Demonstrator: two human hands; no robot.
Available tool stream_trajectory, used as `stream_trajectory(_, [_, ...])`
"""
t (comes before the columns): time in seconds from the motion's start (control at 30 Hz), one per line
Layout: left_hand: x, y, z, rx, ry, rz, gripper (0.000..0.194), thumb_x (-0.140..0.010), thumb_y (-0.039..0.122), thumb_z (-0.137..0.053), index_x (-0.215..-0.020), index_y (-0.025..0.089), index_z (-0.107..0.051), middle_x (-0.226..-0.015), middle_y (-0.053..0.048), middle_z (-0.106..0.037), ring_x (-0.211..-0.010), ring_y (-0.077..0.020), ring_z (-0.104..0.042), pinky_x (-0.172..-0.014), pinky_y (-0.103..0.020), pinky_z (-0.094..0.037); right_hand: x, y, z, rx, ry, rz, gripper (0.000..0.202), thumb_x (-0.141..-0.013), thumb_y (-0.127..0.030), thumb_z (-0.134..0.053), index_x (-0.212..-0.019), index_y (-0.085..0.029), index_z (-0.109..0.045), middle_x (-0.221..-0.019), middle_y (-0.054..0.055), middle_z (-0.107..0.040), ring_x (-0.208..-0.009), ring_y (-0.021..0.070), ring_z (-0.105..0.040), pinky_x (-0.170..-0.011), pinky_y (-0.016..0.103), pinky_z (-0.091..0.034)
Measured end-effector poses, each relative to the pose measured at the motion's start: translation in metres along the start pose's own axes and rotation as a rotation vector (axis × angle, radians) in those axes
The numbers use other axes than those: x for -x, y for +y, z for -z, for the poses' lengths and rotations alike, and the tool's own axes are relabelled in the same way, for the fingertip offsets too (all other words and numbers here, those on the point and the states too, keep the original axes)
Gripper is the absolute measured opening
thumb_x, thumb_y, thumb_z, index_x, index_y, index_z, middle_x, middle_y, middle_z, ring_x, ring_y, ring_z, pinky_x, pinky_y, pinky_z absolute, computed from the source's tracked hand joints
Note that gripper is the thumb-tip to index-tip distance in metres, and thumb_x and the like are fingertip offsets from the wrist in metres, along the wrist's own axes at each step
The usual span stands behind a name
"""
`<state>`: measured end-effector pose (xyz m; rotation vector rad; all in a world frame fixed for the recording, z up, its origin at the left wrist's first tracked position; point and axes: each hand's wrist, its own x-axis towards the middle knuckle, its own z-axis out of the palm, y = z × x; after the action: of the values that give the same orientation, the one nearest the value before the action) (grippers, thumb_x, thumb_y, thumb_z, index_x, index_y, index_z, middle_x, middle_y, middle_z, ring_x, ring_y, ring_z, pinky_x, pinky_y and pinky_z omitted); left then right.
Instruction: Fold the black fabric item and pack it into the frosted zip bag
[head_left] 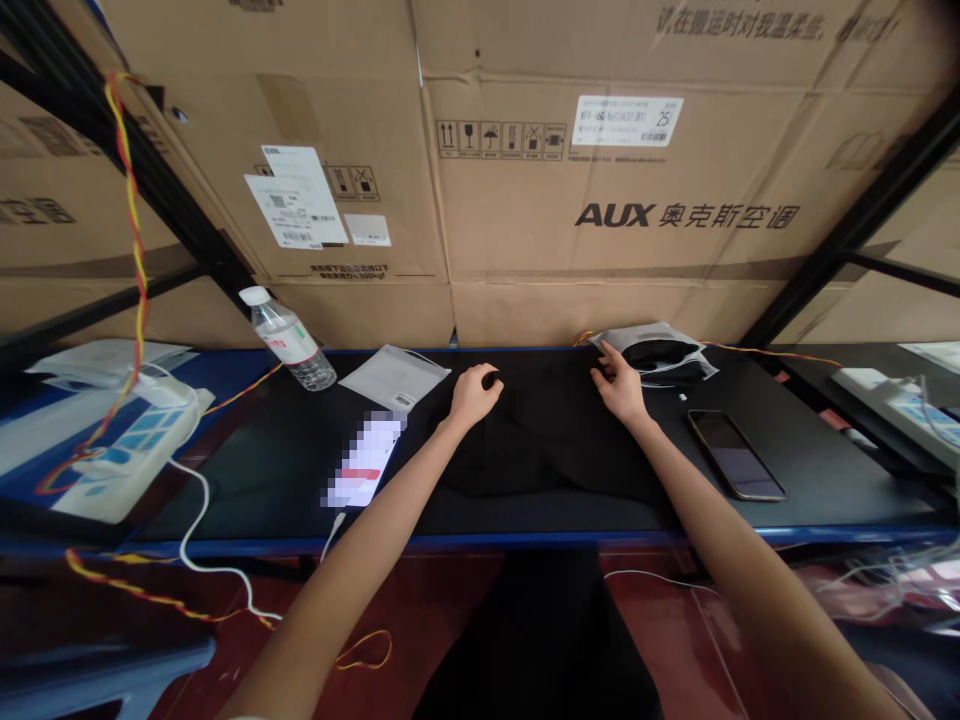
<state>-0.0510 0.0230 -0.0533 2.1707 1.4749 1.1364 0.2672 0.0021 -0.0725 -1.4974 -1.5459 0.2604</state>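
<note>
A piece of black cloth [559,440] lies spread on the black tabletop; its outline is hard to make out against that surface. At its left far corner, my left hand [474,395] is closed with a dark bit of the cloth between thumb and fingers. My right hand [621,388] rests by the cloth's right far side, fingers apart and nothing visible in them. Just beyond the right hand, a pale plastic bag [660,338] with dark cloth inside gapes at its mouth. A flat frosted bag [395,377] lies left of my left hand.
A water bottle [289,340] stands tilted in view at the back left. A lit phone [365,460] on a white cable lies near my left forearm, and a dark phone [735,455] lies right. Power strips [892,400], twisted wires [135,230] and large cartons [517,240] surround the table.
</note>
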Motion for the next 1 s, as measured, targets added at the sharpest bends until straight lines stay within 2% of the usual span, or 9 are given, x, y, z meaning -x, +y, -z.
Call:
stream_trajectory(0.1, [-0.001,-0.002,0.000,0.158,0.014,0.075,0.018,-0.080,0.020,-0.064,-0.093,0.021,-0.076,-0.083,-0.002,-0.073,-0.078,-0.0202,-0.066,-0.081,-0.033,-0.052,-0.003,0.000,0.001,-0.202,0.040,-0.064,0.088,-0.076,-0.035,-0.061,-0.158,-0.014,-0.036,-0.134,0.018,-0.066,-0.085,0.0245,-0.066,-0.084,0.046,-0.058])
stream_trajectory(0.17, [-0.002,-0.005,0.000,0.277,0.016,0.123,0.020,-0.079,0.019,-0.064,-0.095,0.020,-0.076,-0.082,-0.002,-0.073,-0.078,-0.0201,-0.067,-0.080,-0.033,-0.053,-0.005,0.000,0.002,-0.348,0.033,-0.111,0.095,-0.070,-0.031,-0.063,-0.159,-0.012,-0.034,-0.134,0.017,-0.066,-0.085,0.0244,-0.068,-0.082,0.045,-0.059])
stream_trajectory(0.3, [-0.002,-0.007,0.003,0.475,-0.026,0.170,0.029,-0.078,0.020,-0.064,-0.104,0.021,-0.078,-0.081,-0.002,-0.074,-0.082,-0.0207,-0.069,-0.080,-0.032,-0.053,-0.004,-0.002,0.010,-0.526,0.009,-0.187,0.077,-0.068,-0.028,-0.059,-0.144,-0.014,-0.056,-0.110,0.010,-0.076,-0.093,0.0273,-0.072,-0.087,0.046,-0.058])
stream_trajectory(0.37, [-0.001,-0.005,0.005,0.524,-0.042,0.174,0.029,-0.078,0.021,-0.065,-0.104,0.022,-0.079,-0.076,-0.001,-0.071,-0.078,-0.0197,-0.067,-0.078,-0.032,-0.052,0.000,-0.007,0.015,-0.539,-0.012,-0.164,0.064,-0.069,-0.027,-0.056,-0.131,-0.017,-0.067,-0.109,0.007,-0.077,-0.102,0.0283,-0.071,-0.093,0.045,-0.056])
stream_trajectory(0.47, [0.001,0.000,0.007,0.572,-0.043,0.168,0.025,-0.078,0.026,-0.069,-0.101,0.022,-0.079,-0.068,0.001,-0.065,-0.070,-0.0173,-0.062,-0.072,-0.030,-0.050,0.005,-0.014,0.019,-0.520,-0.051,-0.115,0.051,-0.070,-0.025,-0.056,-0.117,-0.021,-0.075,-0.116,0.004,-0.076,-0.114,0.0290,-0.067,-0.101,0.043,-0.052])
stream_trajectory(0.6, [0.001,0.005,0.010,0.609,-0.006,0.195,0.021,-0.075,0.030,-0.074,-0.094,0.020,-0.077,-0.073,0.001,-0.066,-0.072,-0.0165,-0.061,-0.073,-0.030,-0.050,0.004,-0.014,0.018,-0.529,-0.039,-0.149,0.031,-0.072,-0.031,-0.065,-0.100,-0.022,-0.076,-0.104,0.002,-0.077,-0.106,0.0281,-0.069,-0.099,0.045,-0.052])
stream_trajectory(0.73, [0.001,0.005,0.015,0.596,-0.036,0.168,0.025,-0.076,0.025,-0.071,-0.100,0.021,-0.078,-0.071,0.001,-0.065,-0.070,-0.0162,-0.061,-0.071,-0.030,-0.049,0.000,-0.009,0.023,-0.514,-0.012,-0.066,0.021,-0.071,-0.039,-0.075,-0.085,-0.023,-0.075,-0.109,0.004,-0.077,-0.111,0.0285,-0.068,-0.103,0.047,-0.050])
stream_trajectory(0.87, [0.001,0.003,0.023,0.544,-0.062,0.105,0.020,-0.074,0.017,-0.066,-0.088,0.021,-0.079,-0.085,-0.003,-0.075,-0.080,-0.0185,-0.066,-0.076,-0.032,-0.050,-0.001,-0.008,0.040,-0.475,-0.134,0.020,0.020,-0.066,-0.040,-0.079,-0.074,-0.023,-0.072,-0.100,0.006,-0.078,-0.103,0.0283,-0.071,-0.099,0.049,-0.053])
stream_trajectory(1.0, [0.001,0.002,0.029,0.534,-0.092,0.061,0.021,-0.070,0.013,-0.061,-0.081,0.020,-0.078,-0.097,-0.005,-0.078,-0.093,-0.0222,-0.070,-0.082,-0.034,-0.052,-0.001,-0.005,0.056,-0.393,-0.249,0.087,0.016,-0.064,-0.036,-0.077,-0.070,-0.023,-0.069,-0.091,0.006,-0.076,-0.094,0.0270,-0.070,-0.093,0.044,-0.053])
